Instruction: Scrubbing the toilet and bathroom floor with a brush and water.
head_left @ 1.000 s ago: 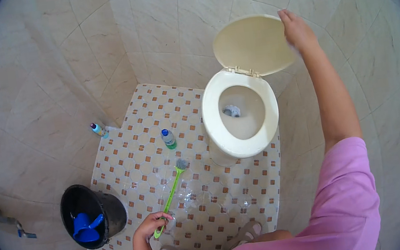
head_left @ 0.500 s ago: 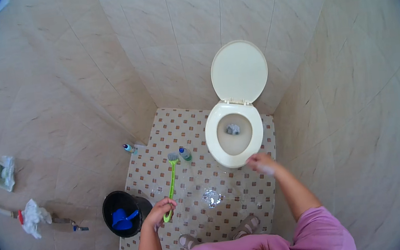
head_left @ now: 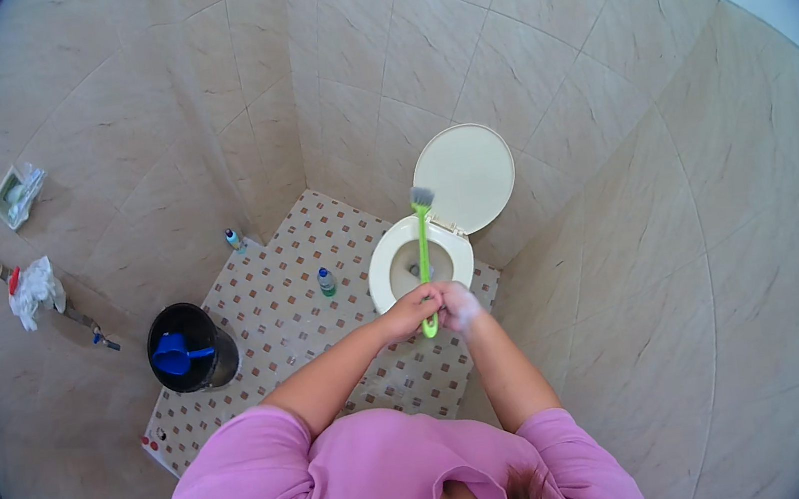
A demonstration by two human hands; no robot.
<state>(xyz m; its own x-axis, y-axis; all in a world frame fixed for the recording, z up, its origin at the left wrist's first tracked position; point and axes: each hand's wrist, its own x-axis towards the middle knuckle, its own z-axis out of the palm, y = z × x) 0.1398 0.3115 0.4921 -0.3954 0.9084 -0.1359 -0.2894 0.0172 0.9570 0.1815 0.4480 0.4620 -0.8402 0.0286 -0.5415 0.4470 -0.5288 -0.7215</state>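
A long bright green toilet brush [head_left: 423, 243] with grey bristles points up and away over the toilet bowl. My left hand [head_left: 411, 313] is closed round the lower part of its handle. Pressed up close on the handle's right side is my right hand [head_left: 458, 306]; its fingers are mostly hidden, so its grip does not show. White foam clings to the right wrist. Below the brush stands the cream toilet [head_left: 381, 276], its lid [head_left: 470, 171] raised, with something bluish-white low in the bowl.
A black bucket [head_left: 222, 362] with a blue dipper [head_left: 171, 355] stands left on the patterned tile floor [head_left: 272, 276]. One bottle of green liquid [head_left: 326, 283] is left of the toilet; another small bottle [head_left: 234, 239] stands by the wall. A wall tap [head_left: 101, 339] and soap dish [head_left: 11, 198] are at far left.
The brush has been brought from over the floor at left to above the toilet. Both hands have come together on the handle. My view has turned rightward.
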